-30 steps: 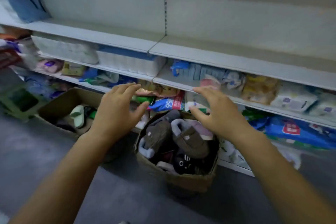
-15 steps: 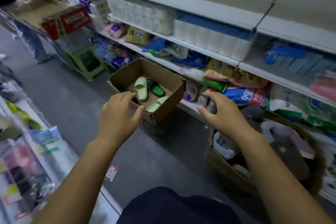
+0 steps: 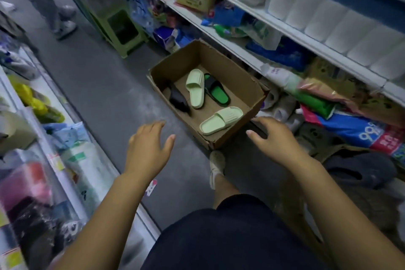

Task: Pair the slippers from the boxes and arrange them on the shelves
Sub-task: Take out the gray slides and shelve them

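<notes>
An open cardboard box (image 3: 236,72) sits on the grey floor by the right-hand shelving. Inside lie two pale green slippers (image 3: 195,87), the second (image 3: 221,119) near the front corner, plus a black-and-green slipper (image 3: 217,92) and a black slipper (image 3: 178,99). My left hand (image 3: 146,149) hovers over the floor, left of the box's near corner, fingers spread and empty. My right hand (image 3: 276,138) hangs just right of that corner, relaxed and empty. A second box (image 3: 302,199) with dark slippers (image 3: 361,169) is at the right edge, partly hidden by my right arm.
Shelves (image 3: 291,35) of packaged goods and paper rolls run along the right. A green stool (image 3: 119,26) stands beyond the box. A person's legs (image 3: 54,13) are at the far left end of the aisle. Another goods rack (image 3: 43,138) lines the left. My foot (image 3: 217,164) stands near the box.
The view has swung left and down from the second box to the box of green slippers. Both hands have stayed empty and moved toward that box's near corner.
</notes>
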{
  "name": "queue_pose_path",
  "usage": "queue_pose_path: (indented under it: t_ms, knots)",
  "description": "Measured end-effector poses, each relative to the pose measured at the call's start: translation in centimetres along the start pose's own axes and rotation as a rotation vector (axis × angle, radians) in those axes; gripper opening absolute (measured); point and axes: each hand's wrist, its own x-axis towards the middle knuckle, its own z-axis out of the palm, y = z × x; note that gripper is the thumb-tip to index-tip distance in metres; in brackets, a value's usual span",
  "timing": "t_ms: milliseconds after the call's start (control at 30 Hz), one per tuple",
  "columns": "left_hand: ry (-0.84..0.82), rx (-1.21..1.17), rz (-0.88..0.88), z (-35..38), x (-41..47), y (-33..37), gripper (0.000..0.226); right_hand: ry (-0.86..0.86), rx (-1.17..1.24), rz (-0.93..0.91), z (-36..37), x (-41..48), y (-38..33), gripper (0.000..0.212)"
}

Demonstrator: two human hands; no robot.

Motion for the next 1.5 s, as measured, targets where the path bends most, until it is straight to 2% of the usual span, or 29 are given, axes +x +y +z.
queue_pose_path:
  t_ms: [167,267,400,567,767,900,1100,1233,1333,1433,1500]
  knots:
    - [-0.108,0.0,-0.089,1.0,10.0,-1.1,0.052,-0.096,0.053,0.044,1.1,12.2,-1.1,0.04]
    - [-0.159,-0.09,-0.138,2.5,15.6,-1.2,0.051,-0.196,0.108,0.121,2.9,17.8,-1.1,0.038]
    - [-0.258,-0.165,-0.152,6.4,23.2,-1.9,0.038,-0.354,0.138,0.287,6.6,24.0,1.3,0.046]
    - [-0.417,-0.17,-0.162,13.1,32.2,-3.3,0.034,-0.432,0.154,0.527,12.1,29.7,4.9,0.061]
    - [-0.551,-0.284,-0.257,20.9,42.1,-4.8,0.052,-0.473,0.16,0.66,17.8,34.0,9.2,0.076]
    - [-0.575,-0.223,-0.074,24.9,47.5,-6.5,0.063,-0.485,0.125,0.74,19.9,34.8,10.9,0.087]
    - [-0.616,-0.06,0.134,28.2,52.0,-7.5,0.075,-0.453,0.186,0.812,21.4,34.9,12.4,0.054]
    - [-0.58,0.054,0.147,27.5,52.1,-7.9,0.081,-0.383,0.232,0.77,20.0,34.8,11.7,0.037]
    - [-0.57,0.046,0.105,26.7,51.7,-7.8,0.061,-0.291,0.313,0.739,18.5,34.5,10.7,0.022]
    - [-0.514,-0.22,-0.059,24.7,50.6,-7.2,0.038,-0.22,0.285,0.742,16.7,34.2,9.5,0.018]
    - [-0.485,-0.331,-0.164,23.0,49.0,-6.7,0.03,-0.159,0.238,0.815,15.8,33.8,8.5,0.021]
